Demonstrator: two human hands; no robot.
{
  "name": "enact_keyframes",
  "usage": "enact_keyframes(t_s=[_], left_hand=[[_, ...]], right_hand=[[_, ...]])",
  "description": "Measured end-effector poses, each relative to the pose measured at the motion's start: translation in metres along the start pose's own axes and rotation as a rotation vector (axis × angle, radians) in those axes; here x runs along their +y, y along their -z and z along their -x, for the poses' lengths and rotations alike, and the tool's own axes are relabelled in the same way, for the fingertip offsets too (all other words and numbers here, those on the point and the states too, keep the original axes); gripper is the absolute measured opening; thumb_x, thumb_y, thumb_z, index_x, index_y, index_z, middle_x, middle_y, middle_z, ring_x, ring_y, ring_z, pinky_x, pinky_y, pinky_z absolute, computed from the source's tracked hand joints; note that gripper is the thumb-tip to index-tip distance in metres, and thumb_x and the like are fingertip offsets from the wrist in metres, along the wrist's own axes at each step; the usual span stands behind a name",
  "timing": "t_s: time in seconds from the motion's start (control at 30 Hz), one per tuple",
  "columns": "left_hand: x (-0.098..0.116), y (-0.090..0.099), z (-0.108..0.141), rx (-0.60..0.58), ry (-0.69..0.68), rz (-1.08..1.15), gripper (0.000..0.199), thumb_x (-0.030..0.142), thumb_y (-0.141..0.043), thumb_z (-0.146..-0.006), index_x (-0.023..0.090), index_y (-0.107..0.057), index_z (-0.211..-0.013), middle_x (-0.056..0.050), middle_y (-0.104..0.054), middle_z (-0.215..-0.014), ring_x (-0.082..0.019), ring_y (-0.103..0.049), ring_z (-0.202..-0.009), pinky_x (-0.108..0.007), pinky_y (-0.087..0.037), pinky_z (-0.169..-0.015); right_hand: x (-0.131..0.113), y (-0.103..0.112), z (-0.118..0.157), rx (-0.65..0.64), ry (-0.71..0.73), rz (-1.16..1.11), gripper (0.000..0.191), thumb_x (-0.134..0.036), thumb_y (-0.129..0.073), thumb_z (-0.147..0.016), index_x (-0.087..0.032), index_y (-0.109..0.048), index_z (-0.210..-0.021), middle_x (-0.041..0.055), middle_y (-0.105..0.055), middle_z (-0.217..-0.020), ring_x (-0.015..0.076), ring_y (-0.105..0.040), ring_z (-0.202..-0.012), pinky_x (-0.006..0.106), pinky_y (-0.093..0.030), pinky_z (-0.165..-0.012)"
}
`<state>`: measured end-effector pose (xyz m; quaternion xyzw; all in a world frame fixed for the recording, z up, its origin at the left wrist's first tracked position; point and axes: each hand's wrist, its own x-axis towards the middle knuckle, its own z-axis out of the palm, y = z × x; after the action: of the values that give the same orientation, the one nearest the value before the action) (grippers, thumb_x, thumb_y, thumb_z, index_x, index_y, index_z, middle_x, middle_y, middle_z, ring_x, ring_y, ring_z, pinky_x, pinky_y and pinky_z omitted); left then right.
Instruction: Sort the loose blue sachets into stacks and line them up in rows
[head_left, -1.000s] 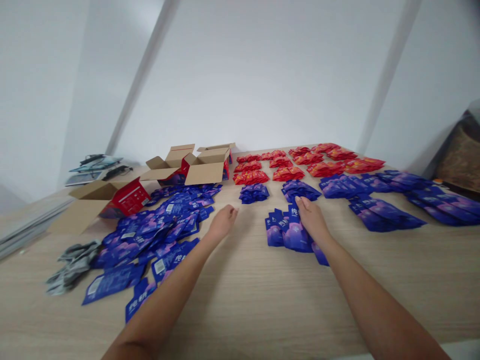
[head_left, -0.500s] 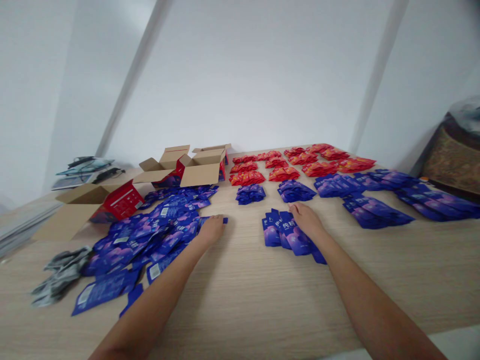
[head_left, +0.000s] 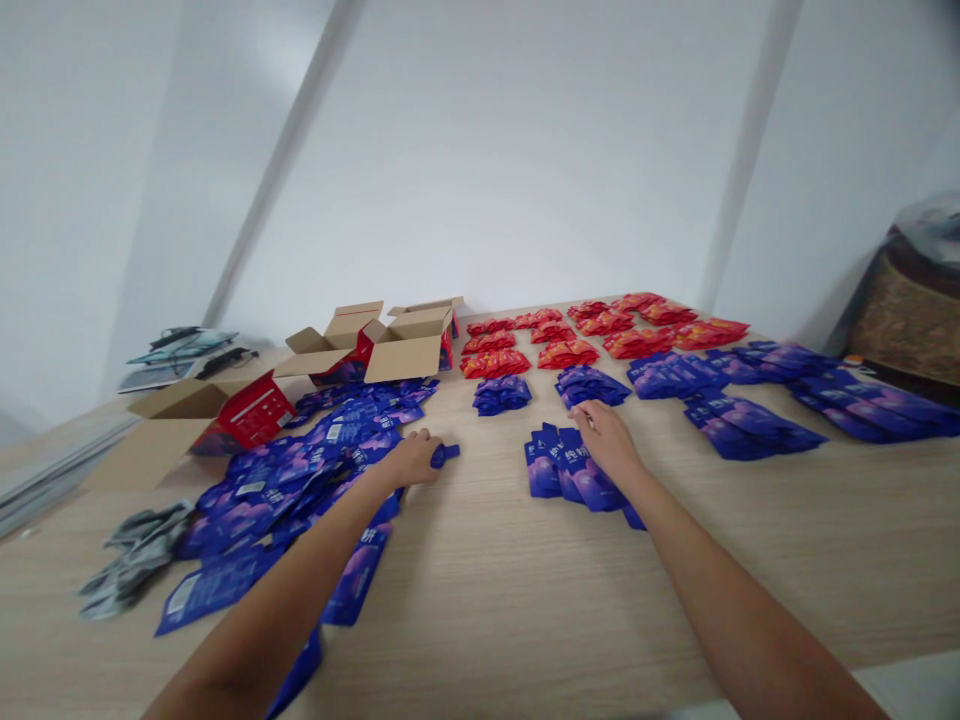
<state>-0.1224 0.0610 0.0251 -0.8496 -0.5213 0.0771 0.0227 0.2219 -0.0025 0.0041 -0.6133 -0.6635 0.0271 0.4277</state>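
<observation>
My left hand (head_left: 416, 458) is closed at the right edge of a loose heap of blue-purple packets (head_left: 292, 465). From its fingers pokes the end of one blue packet (head_left: 445, 455). My right hand (head_left: 604, 432) lies over the right side of a small fanned stack of blue packets (head_left: 559, 465), printed faces up. Its fingers are bent together just past the stack's top edge; whether they pinch anything is hidden. Below my left forearm, single packets (head_left: 358, 575) lie apart from the heap.
Open cartons (head_left: 405, 358) stand behind the heap, and another open box (head_left: 251, 412) is at its left. Grey gloves (head_left: 139, 555) lie at the near left. Red packet piles (head_left: 568, 354) sit in rows at the back, with blue piles (head_left: 750, 425) in front and to the right.
My left hand has drawn back slightly to the left, with a packet end now showing past its fingers. Packets under the left forearm have shifted towards me. My right hand stays by the stack.
</observation>
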Motion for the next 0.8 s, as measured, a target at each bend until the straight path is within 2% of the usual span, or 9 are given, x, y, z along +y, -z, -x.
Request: enact_keyframes(t_s=[0.1,0.23,0.33,0.4,0.5,0.57,0.67,0.73,0.8], left_hand=[[0.009,-0.004,-0.003,0.026,-0.038,-0.07,0.033,0.02,-0.051,-0.078,0.013,-0.059,-0.11,-0.017,-0.058,-0.112,-0.028,-0.056,-0.104,-0.036,-0.043,-0.087],[0.016,-0.003,-0.01,0.077,0.044,-0.054,0.032,0.011,-0.035,-0.086,0.01,-0.056,-0.11,-0.018,-0.063,-0.102,-0.025,-0.061,-0.096,-0.034,-0.044,-0.082],[0.02,0.009,-0.012,0.133,0.088,-0.033,0.031,0.013,-0.033,-0.089,0.011,-0.051,-0.114,-0.016,-0.065,-0.098,-0.024,-0.063,-0.092,-0.032,-0.045,-0.079],[0.032,0.022,-0.009,0.217,0.086,0.069,0.029,0.019,-0.03,-0.092,0.014,-0.051,-0.112,-0.013,-0.066,-0.096,-0.023,-0.063,-0.091,-0.03,-0.044,-0.078],[0.069,0.039,-0.002,0.36,-0.041,0.446,0.03,0.027,-0.028,-0.094,0.018,-0.057,-0.096,-0.006,-0.066,-0.087,-0.018,-0.061,-0.082,-0.026,-0.043,-0.075],[0.1,0.045,0.002,0.358,-0.168,0.712,0.031,0.035,-0.034,-0.092,0.018,-0.057,-0.083,-0.003,-0.063,-0.078,-0.016,-0.058,-0.074,-0.025,-0.043,-0.07],[0.143,0.044,0.006,0.263,-0.21,1.155,0.032,0.045,-0.044,-0.086,0.017,-0.055,-0.075,0.0,-0.058,-0.067,-0.013,-0.054,-0.062,-0.023,-0.043,-0.061],[0.165,0.038,0.008,0.158,-0.205,1.445,0.031,0.047,-0.055,-0.08,0.016,-0.055,-0.083,0.001,-0.059,-0.068,-0.012,-0.056,-0.058,-0.023,-0.045,-0.058],[0.179,0.033,0.01,0.043,-0.219,1.643,0.039,0.048,-0.064,-0.073,0.016,-0.053,-0.093,0.0,-0.063,-0.072,-0.013,-0.06,-0.059,-0.025,-0.048,-0.059]], right_hand=[[-0.004,0.002,0.0,0.045,0.017,-0.032,0.026,-0.026,-0.035,-0.09,-0.019,-0.059,-0.083,0.0078,-0.063,-0.088,0.0208,-0.056,-0.09,0.031,-0.041,-0.082],[-0.011,0.003,0.001,0.09,0.015,-0.127,0.024,-0.029,-0.037,-0.089,-0.019,-0.058,-0.089,0.0085,-0.063,-0.091,0.0206,-0.057,-0.088,0.032,-0.044,-0.081],[-0.019,0.001,0.003,0.093,0.009,-0.22,0.023,-0.032,-0.038,-0.089,-0.019,-0.058,-0.093,0.009,-0.063,-0.094,0.0203,-0.059,-0.088,0.032,-0.046,-0.078],[-0.028,-0.001,0.005,0.071,0.001,-0.282,0.024,-0.034,-0.04,-0.089,-0.02,-0.057,-0.096,0.0089,-0.063,-0.097,0.0202,-0.059,-0.09,0.032,-0.047,-0.078],[-0.043,-0.005,0.01,-0.053,-0.051,-0.443,0.028,-0.041,-0.044,-0.087,-0.022,-0.056,-0.103,0.0058,-0.065,-0.095,0.0191,-0.061,-0.087,0.03,-0.047,-0.073],[-0.051,-0.007,0.013,-0.136,-0.103,-0.561,0.03,-0.047,-0.046,-0.086,-0.022,-0.055,-0.099,0.0013,-0.063,-0.08,0.0174,-0.06,-0.074,0.027,-0.046,-0.064],[-0.058,-0.005,0.016,-0.057,-0.14,-0.617,0.028,-0.049,-0.044,-0.087,-0.023,-0.052,-0.082,-0.0032,-0.055,-0.067,0.0148,-0.052,-0.061,0.025,-0.041,-0.057],[-0.059,-0.002,0.017,0.044,-0.143,-0.563,0.027,-0.047,-0.043,-0.087,-0.023,-0.047,-0.076,-0.0038,-0.052,-0.065,0.0144,-0.05,-0.061,0.024,-0.039,-0.058],[-0.059,0.002,0.018,0.068,-0.146,-0.481,0.027,-0.046,-0.042,-0.088,-0.024,-0.044,-0.073,-0.0044,-0.049,-0.061,0.0146,-0.049,-0.059,0.025,-0.036,-0.057]])
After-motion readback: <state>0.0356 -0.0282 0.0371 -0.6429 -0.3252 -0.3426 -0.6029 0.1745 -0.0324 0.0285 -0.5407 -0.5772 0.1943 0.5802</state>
